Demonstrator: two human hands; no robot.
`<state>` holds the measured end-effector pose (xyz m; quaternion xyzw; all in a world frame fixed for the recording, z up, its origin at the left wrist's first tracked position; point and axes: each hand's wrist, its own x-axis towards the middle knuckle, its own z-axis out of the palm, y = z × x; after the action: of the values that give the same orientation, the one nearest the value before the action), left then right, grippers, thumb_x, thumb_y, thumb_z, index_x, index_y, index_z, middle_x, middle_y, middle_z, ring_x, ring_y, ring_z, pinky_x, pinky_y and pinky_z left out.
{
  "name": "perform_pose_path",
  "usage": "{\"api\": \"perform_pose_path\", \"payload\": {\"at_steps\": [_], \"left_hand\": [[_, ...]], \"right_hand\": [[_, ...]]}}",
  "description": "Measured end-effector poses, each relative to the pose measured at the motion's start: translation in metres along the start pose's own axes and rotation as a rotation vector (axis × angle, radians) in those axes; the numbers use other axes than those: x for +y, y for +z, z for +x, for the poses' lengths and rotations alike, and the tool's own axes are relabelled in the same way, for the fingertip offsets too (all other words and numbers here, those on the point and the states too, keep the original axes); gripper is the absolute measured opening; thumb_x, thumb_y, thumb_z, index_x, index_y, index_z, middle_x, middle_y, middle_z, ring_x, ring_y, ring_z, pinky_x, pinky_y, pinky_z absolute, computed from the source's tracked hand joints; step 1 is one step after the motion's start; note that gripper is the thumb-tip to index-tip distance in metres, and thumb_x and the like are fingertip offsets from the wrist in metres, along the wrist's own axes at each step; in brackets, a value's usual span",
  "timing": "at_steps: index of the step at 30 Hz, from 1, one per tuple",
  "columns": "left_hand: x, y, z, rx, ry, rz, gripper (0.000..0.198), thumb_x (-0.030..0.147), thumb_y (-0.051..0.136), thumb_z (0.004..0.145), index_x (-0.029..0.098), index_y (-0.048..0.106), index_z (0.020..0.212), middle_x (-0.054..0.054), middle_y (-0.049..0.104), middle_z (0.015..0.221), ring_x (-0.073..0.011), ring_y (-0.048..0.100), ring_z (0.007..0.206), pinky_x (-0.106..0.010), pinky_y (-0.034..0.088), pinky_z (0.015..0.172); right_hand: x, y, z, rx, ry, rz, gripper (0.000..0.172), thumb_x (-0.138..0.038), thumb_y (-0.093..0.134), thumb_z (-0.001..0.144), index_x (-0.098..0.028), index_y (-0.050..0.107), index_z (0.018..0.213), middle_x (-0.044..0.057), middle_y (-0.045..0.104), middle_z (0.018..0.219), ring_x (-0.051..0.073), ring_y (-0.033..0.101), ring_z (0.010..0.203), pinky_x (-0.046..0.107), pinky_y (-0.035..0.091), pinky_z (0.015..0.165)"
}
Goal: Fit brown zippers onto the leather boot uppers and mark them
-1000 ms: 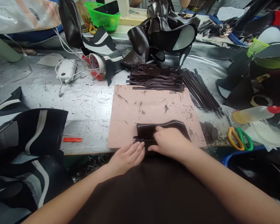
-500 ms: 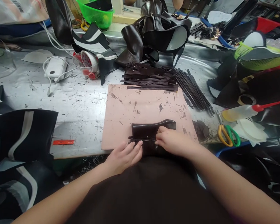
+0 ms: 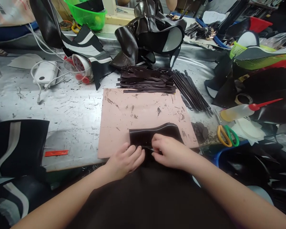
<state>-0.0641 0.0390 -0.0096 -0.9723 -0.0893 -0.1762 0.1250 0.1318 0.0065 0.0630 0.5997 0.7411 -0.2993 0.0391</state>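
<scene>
A dark, glossy leather piece point(image 3: 143, 136) lies on the pink board point(image 3: 124, 109), its near part hanging toward my lap. My left hand point(image 3: 127, 159) grips its near left edge, fingers bent over it close together. My right hand point(image 3: 168, 151) is closed in a pinch at the near edge, right of the left hand. What exactly lies between those fingertips is hidden. A narrow gap separates the two hands.
Behind the board lie dark strips point(image 3: 145, 78) and a bundle of thin cords point(image 3: 192, 90). Scissors point(image 3: 225, 136) and a red-tipped bottle point(image 3: 239, 112) are at right. At left are black cut panels point(image 3: 32, 143) and a red-orange tool point(image 3: 56, 153).
My right hand has come slightly nearer my body, and the near edge of the leather piece has shifted with it. The narrow strip along that edge is now mostly hidden. The view has shifted.
</scene>
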Motion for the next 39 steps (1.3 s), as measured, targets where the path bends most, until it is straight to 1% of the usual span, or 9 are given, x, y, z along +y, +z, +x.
{"api": "perform_pose_path", "payload": {"at_steps": [6,11,14,18,23,27,32,36,39], "left_hand": [[0.004,0.001,-0.001,0.117,-0.093,0.019,0.01,0.014,0.051,0.079,0.019,0.06,0.081,0.001,0.067,0.09,-0.0147,0.053,0.072,-0.033,0.04,0.075],[0.004,0.001,0.001,0.114,-0.117,-0.002,0.008,0.014,0.053,0.078,0.019,0.059,0.079,0.001,0.067,0.089,-0.0144,0.053,0.071,-0.033,0.04,0.075],[0.003,0.0,0.002,0.093,-0.122,-0.005,0.01,0.015,0.054,0.079,0.017,0.06,0.086,0.0,0.066,0.088,-0.0144,0.052,0.071,-0.033,0.04,0.076],[0.002,-0.003,0.004,-0.032,-0.109,-0.03,0.034,0.018,0.05,0.08,0.011,0.052,0.114,-0.002,0.064,0.09,-0.0163,0.052,0.075,-0.035,0.039,0.077],[0.0,-0.008,0.009,-0.14,-0.106,-0.029,0.037,0.018,0.045,0.08,0.011,0.052,0.115,-0.005,0.062,0.093,-0.0163,0.052,0.074,-0.035,0.039,0.075],[0.003,-0.01,0.011,-0.122,-0.077,0.032,0.032,0.015,0.045,0.081,0.012,0.056,0.111,-0.006,0.063,0.092,-0.0169,0.054,0.075,-0.034,0.041,0.072],[0.013,-0.004,0.009,-0.026,0.026,0.065,0.029,0.01,0.044,0.083,0.014,0.059,0.108,-0.006,0.059,0.114,-0.0198,0.051,0.105,-0.033,0.041,0.083],[0.014,-0.001,0.008,0.0,0.005,0.069,0.027,0.01,0.045,0.083,0.015,0.06,0.105,-0.003,0.062,0.11,-0.0176,0.054,0.1,-0.033,0.042,0.083],[0.009,-0.001,0.007,-0.047,0.045,0.018,0.029,0.013,0.047,0.082,0.014,0.058,0.108,-0.005,0.06,0.113,-0.0195,0.052,0.103,-0.035,0.04,0.084]], "right_hand": [[-0.002,-0.002,0.002,-0.058,-0.063,0.159,0.015,-0.022,0.051,0.079,-0.018,0.052,0.065,0.0,0.058,0.075,0.011,0.052,0.067,0.021,0.037,0.06],[-0.004,0.001,0.003,-0.043,0.134,0.057,0.026,-0.028,0.039,0.087,-0.018,0.051,0.066,0.001,0.059,0.07,0.011,0.052,0.06,0.021,0.034,0.053],[-0.004,0.006,0.005,-0.021,0.182,-0.055,0.024,-0.025,0.038,0.087,-0.018,0.052,0.068,0.001,0.06,0.068,0.012,0.053,0.057,0.023,0.032,0.051],[-0.002,0.007,0.007,-0.054,0.092,-0.175,0.02,-0.023,0.039,0.086,-0.018,0.056,0.075,0.002,0.063,0.075,0.015,0.058,0.065,0.025,0.033,0.054],[0.0,0.004,0.008,-0.099,0.07,-0.234,0.02,-0.024,0.041,0.086,-0.019,0.059,0.08,0.003,0.065,0.078,0.017,0.061,0.069,0.025,0.034,0.054],[0.0,0.006,0.01,-0.101,0.04,-0.275,0.019,-0.025,0.042,0.086,-0.019,0.06,0.082,0.004,0.066,0.081,0.018,0.062,0.072,0.026,0.035,0.055],[-0.002,0.009,0.011,-0.099,0.025,-0.318,0.021,-0.027,0.042,0.087,-0.018,0.061,0.085,0.006,0.066,0.085,0.02,0.063,0.074,0.028,0.038,0.059],[0.001,0.004,0.005,-0.035,0.166,-0.356,0.029,-0.039,0.046,0.083,-0.015,0.062,0.077,0.009,0.065,0.075,0.022,0.061,0.072,0.031,0.038,0.063],[0.008,-0.002,-0.001,-0.033,0.232,-0.234,0.025,-0.035,0.046,0.082,-0.018,0.059,0.07,0.005,0.063,0.072,0.017,0.058,0.067,0.026,0.036,0.058]]}}
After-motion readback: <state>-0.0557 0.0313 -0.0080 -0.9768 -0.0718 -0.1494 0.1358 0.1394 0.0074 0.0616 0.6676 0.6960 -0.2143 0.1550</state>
